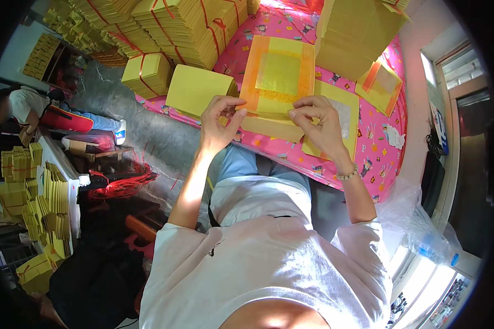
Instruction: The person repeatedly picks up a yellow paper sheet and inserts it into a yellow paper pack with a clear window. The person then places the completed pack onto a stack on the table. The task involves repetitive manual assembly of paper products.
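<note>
A yellow paper sheet (278,74) with an orange border and a shiny yellow-green centre lies on a thick paper stack (270,128) in front of me. My left hand (221,122) pinches its near left corner between thumb and fingers. At the near right corner, the thumb and fingers of my right hand (319,122) close on the edge; a beaded bracelet circles that wrist. Left of the stack sits a plain yellow paper pile (197,89). Beneath my right hand, yellow paper with a silvery patch (344,118) lies flat on the pink table cover (370,151).
Tall yellow bundles (184,27) tied with red strips stand at the back left. A large yellow block (348,35) and orange-bordered paper (383,86) are at the right, near crumpled tissue (394,137). Far left, another person (27,107) bends beside a table with folded yellow paper (52,203).
</note>
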Action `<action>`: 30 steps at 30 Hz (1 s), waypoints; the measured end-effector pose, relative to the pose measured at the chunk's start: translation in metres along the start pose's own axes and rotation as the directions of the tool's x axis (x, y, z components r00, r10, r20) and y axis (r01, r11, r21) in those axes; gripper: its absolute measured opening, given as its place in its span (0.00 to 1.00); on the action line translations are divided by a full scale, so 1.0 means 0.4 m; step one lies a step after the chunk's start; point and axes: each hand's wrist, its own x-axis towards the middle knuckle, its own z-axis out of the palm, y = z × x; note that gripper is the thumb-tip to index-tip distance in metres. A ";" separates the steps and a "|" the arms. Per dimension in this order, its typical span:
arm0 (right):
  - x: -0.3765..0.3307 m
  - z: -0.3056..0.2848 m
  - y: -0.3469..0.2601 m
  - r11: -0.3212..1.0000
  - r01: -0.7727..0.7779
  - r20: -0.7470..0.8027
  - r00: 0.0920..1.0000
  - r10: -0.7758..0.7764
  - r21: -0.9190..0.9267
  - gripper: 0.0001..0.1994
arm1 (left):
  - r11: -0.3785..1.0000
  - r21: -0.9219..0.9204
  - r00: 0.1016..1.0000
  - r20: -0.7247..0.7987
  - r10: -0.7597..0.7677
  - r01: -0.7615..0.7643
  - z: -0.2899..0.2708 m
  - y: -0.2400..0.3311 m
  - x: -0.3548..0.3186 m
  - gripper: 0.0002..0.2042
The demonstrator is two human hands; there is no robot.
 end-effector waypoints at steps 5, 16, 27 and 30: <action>-0.001 0.002 -0.001 1.000 0.007 -0.006 1.000 -0.007 0.002 0.06 | 0.999 0.048 1.000 0.001 -0.010 0.010 -0.001 0.010 -0.004 0.11; 0.024 -0.026 -0.039 0.997 0.056 -0.021 0.998 -0.057 -0.059 0.07 | 0.737 0.497 0.888 0.297 0.351 -0.457 0.074 0.123 0.088 0.16; 0.055 -0.048 -0.006 0.938 -0.062 -0.163 0.979 0.123 0.340 0.53 | 0.983 -0.085 0.985 0.046 0.166 -0.162 0.027 0.140 0.112 0.11; 0.075 -0.054 -0.007 0.935 0.020 -0.123 0.992 0.025 0.353 0.58 | 0.880 -0.474 0.985 0.157 0.069 0.014 0.022 0.140 0.101 0.10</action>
